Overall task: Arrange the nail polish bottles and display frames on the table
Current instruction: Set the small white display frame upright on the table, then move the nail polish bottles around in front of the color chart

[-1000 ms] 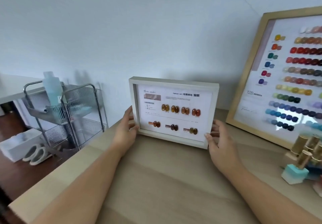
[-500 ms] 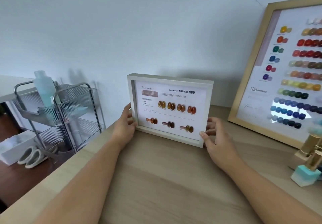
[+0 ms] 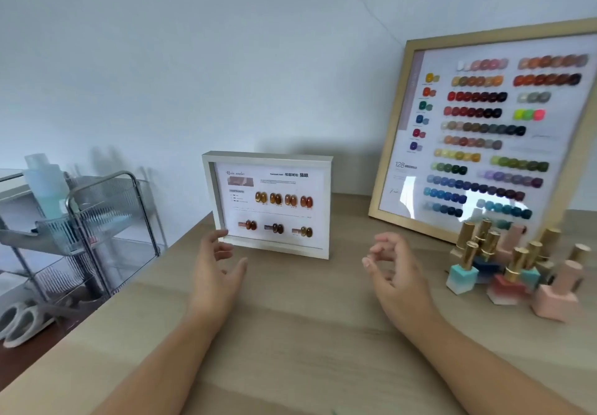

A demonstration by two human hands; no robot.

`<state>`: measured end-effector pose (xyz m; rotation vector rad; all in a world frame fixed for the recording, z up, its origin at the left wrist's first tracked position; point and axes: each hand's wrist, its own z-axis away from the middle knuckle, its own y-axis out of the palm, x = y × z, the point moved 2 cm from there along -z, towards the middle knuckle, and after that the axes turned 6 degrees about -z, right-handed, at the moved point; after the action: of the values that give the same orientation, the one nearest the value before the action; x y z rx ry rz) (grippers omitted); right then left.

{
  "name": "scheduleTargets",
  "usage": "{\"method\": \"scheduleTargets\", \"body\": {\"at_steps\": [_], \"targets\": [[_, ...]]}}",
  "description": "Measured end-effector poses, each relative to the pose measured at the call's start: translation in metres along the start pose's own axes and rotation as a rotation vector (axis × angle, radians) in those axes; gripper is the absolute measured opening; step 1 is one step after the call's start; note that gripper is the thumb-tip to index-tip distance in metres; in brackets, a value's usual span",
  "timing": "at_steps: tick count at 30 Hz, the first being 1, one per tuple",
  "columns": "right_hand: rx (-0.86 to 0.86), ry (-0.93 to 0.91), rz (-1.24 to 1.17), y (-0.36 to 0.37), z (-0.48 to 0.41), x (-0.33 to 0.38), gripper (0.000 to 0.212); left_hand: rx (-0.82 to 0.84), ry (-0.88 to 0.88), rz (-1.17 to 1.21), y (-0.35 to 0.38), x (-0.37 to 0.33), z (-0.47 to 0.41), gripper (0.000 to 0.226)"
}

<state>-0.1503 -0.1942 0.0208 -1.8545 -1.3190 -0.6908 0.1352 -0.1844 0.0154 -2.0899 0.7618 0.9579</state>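
Standing upright near the back edge of the pale wooden table (image 3: 290, 334), the small white-framed display of amber nail swatches (image 3: 271, 207) faced forward, close to the white wall (image 3: 226, 59). The left hand (image 3: 219, 272) hovered at the frame's lower left corner with its fingers spread and relaxed. The fingertips overlapped that corner in view, but whether they touched it could not be told. The right hand (image 3: 394, 269) hung above the table in front of the frame's lower right corner and clear of it, with fingers loosely curled and holding nothing.

Toward the back right corner of the table, the large light-wood-framed colour chart with rows of many-coloured swatches (image 3: 484, 130) leaned back against the wall. In front of it, near the right edge, stood the cluster of gold-capped nail polish bottles (image 3: 513, 269). The turquoise-and-white bottle (image 3: 462, 277) stood nearest the right hand, and the pale pink bottle (image 3: 555, 298) stood nearest the front.

Beyond the left edge of the table stood a metal cart with ribbed clear trays (image 3: 97, 214), and a pale blue plastic bottle (image 3: 45, 185) sat in its top tray. White slippers (image 3: 19, 321) lay on the dark floor beside the cart.
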Motion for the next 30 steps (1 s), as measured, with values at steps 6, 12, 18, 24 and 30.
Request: {"method": "scheduleTargets", "body": {"at_steps": [6,12,18,24,30], "targets": [[-0.128,-0.051,0.090,-0.086,0.045,0.007,0.033,0.284,0.112,-0.024,0.050,-0.061,0.067,0.052],[-0.309,0.096,0.166,-0.189,0.070,-0.013,0.024,0.495,0.227,-0.025,0.132,-0.119,0.112,0.050],[-0.276,0.356,0.088,-0.232,0.058,-0.050,0.026,0.591,0.198,-0.088,0.199,-0.148,0.112,0.058],[-0.100,0.432,0.081,-0.232,0.044,-0.057,0.032,0.616,0.139,-0.105,0.232,-0.154,0.101,0.049],[-0.026,0.421,0.169,-0.228,0.044,-0.055,0.033,0.612,0.111,-0.118,0.242,-0.157,0.098,0.033]]}}
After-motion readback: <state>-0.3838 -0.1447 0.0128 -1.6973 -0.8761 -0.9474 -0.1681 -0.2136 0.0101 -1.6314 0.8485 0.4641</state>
